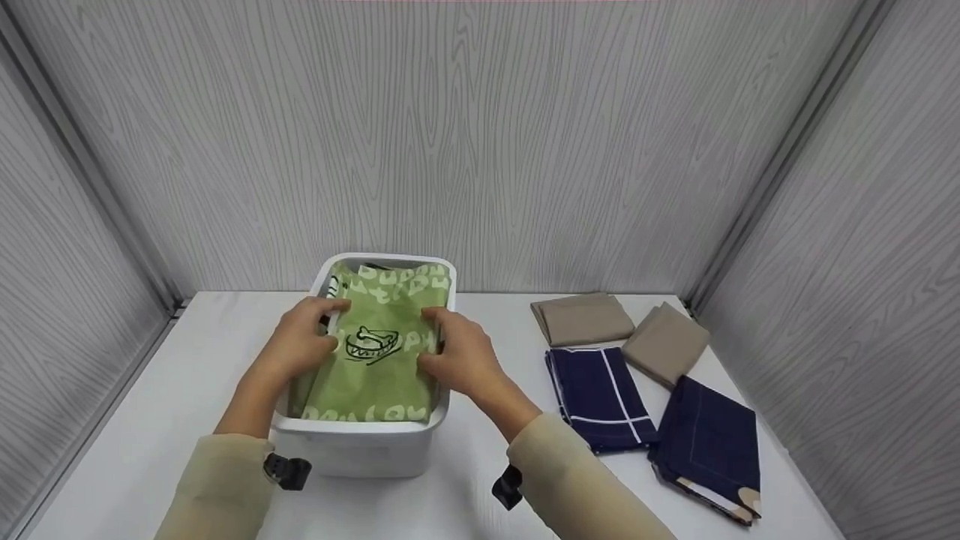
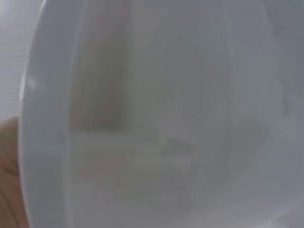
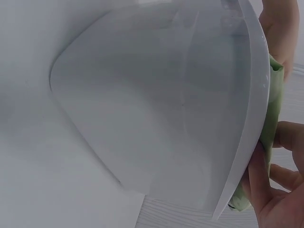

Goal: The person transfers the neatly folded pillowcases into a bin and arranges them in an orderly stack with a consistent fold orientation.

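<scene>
A folded green cloth [image 1: 382, 307], printed with pale lettering and a black bone-in-bowl drawing, lies in the top of a white plastic box [image 1: 360, 427]. My left hand [image 1: 300, 341] holds the cloth's left edge, thumb and fingers just inside the rim. On the opposite edge, my right hand [image 1: 466, 352] grips it the same way. In the right wrist view, fingers [image 3: 259, 183] reach down between the rim and the green cloth [image 3: 271, 116]. The box wall [image 2: 166, 85] fills most of the left wrist view, hiding all but a strip of the left hand [image 2: 9, 180].
To the right on the white table [image 1: 495, 465] lie two folded beige cloths [image 1: 589, 319] [image 1: 666, 345], a navy cloth with white lines [image 1: 604, 394] and a darker navy folded cloth [image 1: 709, 442]. Grey wood-grain panels [image 1: 450, 150] enclose the back and sides.
</scene>
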`<state>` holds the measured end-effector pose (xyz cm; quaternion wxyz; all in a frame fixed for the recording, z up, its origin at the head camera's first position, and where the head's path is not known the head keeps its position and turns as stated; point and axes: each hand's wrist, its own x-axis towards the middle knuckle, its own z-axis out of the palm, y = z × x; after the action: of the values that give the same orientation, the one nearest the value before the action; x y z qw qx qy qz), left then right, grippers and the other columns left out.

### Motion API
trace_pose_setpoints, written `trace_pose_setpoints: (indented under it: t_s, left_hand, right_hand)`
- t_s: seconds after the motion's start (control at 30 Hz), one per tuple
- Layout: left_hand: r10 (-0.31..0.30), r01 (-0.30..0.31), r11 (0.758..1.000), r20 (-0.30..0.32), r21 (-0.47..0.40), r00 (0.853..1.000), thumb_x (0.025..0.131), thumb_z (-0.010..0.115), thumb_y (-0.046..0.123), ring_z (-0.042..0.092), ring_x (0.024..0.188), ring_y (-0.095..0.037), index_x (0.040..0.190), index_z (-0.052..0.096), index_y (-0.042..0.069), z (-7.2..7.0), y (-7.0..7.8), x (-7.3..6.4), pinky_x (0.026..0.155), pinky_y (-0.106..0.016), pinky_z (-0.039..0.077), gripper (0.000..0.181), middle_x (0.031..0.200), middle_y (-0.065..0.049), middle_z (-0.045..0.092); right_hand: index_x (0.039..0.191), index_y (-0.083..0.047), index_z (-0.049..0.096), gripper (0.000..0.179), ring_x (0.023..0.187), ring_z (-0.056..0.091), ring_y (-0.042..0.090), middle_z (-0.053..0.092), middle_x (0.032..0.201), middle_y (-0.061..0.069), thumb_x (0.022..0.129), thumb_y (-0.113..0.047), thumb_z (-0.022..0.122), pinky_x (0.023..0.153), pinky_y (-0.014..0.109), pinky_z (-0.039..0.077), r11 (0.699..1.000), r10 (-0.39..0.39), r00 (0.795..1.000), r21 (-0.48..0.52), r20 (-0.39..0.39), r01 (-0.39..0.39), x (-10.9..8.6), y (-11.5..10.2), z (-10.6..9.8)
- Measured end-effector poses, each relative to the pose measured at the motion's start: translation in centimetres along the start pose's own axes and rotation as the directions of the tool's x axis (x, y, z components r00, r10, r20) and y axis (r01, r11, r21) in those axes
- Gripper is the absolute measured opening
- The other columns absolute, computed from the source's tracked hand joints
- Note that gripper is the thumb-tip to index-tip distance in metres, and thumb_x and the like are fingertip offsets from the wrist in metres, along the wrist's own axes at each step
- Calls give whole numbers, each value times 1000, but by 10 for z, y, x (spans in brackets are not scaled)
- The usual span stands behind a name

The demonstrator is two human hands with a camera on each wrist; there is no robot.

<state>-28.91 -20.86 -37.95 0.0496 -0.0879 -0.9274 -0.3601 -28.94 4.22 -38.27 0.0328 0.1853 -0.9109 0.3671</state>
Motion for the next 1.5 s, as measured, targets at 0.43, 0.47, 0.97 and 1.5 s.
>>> trace_pose_setpoints:
  t_s: [0.43, 0.47, 0.97, 1.5]
  left_hand:
    - [44, -47, 994, -28, -99, 999, 79, 56, -10, 44, 132, -45, 138, 54, -4, 31, 10, 5, 108, -58, 38, 59, 139, -28, 50]
    - [44, -47, 993, -32, -105, 999, 79, 57, -10, 45, 132, -45, 138, 54, -4, 34, 11, 6, 107, -58, 38, 59, 139, -28, 51]
    - [38, -47, 977, -46, -208, 998, 78, 57, -9, 52, 121, -38, 137, 56, -2, 64, 31, 19, 100, -51, 45, 60, 138, -24, 53]
    - [59, -69, 971, -47, -230, 997, 79, 57, -9, 54, 118, -36, 139, 54, -1, 56, 49, 16, 98, -49, 47, 61, 139, -24, 52]
  right_hand:
    - [139, -11, 57, 65, 88, 68, 17, 67, 119, 9, 75, -7, 70, 71, 29, 56, 1000, 5, 1000, -10, -4, -5, -10, 26, -24]
    - [139, -11, 57, 65, 87, 68, 17, 67, 118, 9, 75, -7, 70, 72, 29, 56, 1000, 4, 1000, -14, -7, -4, -10, 29, -26]
    - [136, -6, 59, 65, 78, 67, 16, 69, 113, 12, 71, -4, 68, 66, 30, 56, 999, -35, 997, -32, -74, 32, -21, 57, -48]
    - [134, -9, 61, 58, 82, 71, 21, 62, 134, 11, 77, -3, 68, 62, 32, 58, 955, 103, 994, 284, -29, -91, -14, 68, -63]
